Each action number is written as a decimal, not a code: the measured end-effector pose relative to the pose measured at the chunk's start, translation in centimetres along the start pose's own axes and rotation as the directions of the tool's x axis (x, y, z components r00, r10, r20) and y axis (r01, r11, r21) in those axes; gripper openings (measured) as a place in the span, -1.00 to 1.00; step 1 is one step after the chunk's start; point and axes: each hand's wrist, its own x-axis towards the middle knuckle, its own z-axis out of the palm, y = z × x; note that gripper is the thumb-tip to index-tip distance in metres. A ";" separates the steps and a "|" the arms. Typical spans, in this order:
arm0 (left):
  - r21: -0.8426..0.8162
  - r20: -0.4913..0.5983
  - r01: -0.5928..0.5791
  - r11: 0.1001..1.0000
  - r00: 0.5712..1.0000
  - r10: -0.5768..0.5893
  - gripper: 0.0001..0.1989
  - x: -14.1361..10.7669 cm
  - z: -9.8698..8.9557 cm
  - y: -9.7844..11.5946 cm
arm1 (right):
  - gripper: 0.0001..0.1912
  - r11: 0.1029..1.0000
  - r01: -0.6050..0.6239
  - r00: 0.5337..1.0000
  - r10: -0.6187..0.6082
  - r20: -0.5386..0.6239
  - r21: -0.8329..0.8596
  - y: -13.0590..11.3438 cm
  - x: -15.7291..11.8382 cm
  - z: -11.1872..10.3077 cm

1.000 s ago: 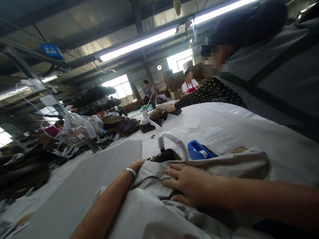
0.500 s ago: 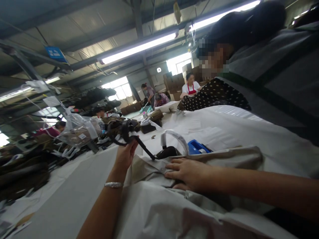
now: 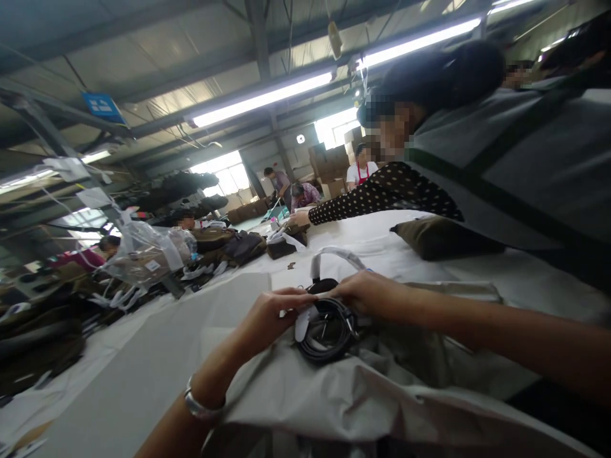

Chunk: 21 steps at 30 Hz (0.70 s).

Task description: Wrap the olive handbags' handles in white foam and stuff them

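Note:
A coiled black strap (image 3: 327, 334) with metal clips lies against the pale grey fabric bag (image 3: 429, 356) in front of me. My left hand (image 3: 279, 315) is closed at the coil's upper left, fingers pinched on the strap beside a white tag (image 3: 302, 323). At the coil's upper right, my right hand (image 3: 365, 294) is closed too; its fingertips meet the bag's edge near the strap, and what they pinch is hidden. Behind both hands stands a handle wrapped in white (image 3: 340, 256).
Close on the right, a person in a dotted sleeve (image 3: 386, 194) reaches across the white-covered table (image 3: 119, 356). A dark olive pouch (image 3: 443, 236) lies before them. Dark bags (image 3: 238, 245) and a plastic-wrapped bundle (image 3: 153, 254) are at the left.
The black strap has come from the left down to the bag, with my left hand on it. My right hand has gone from lying spread to closed. The neighbour's arm has stretched further left; an olive pouch now shows.

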 end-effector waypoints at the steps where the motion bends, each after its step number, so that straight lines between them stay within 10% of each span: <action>1: 0.017 0.041 -0.009 1.000 0.999 0.008 -0.66 -0.1 0.3 -0.1 | -0.54 0.999 -0.038 0.998 0.038 -0.044 0.002 0.2 0.1 -0.3; 8: 0.268 0.180 0.056 0.962 0.978 -0.107 -0.54 1.7 3.7 -0.2 | -0.66 0.993 -0.113 0.958 0.115 -0.265 0.020 0.2 0.5 -0.7; 12: 0.342 0.205 0.046 0.939 0.971 -0.122 -0.66 2.4 4.1 0.4 | -0.73 0.989 0.135 0.921 -0.145 -0.362 -0.052 -3.8 -2.8 -1.4; 17: 0.372 0.182 0.097 0.923 0.967 -0.175 -0.67 1.9 3.8 0.8 | -0.27 0.960 0.272 0.955 -0.278 -0.101 -0.067 -9.2 -9.0 -0.1; 21: 0.148 0.179 0.161 0.976 0.966 -0.186 -0.56 1.8 3.0 0.0 | -0.37 0.983 0.176 0.983 -0.173 0.053 -0.055 -9.2 -9.6 -0.1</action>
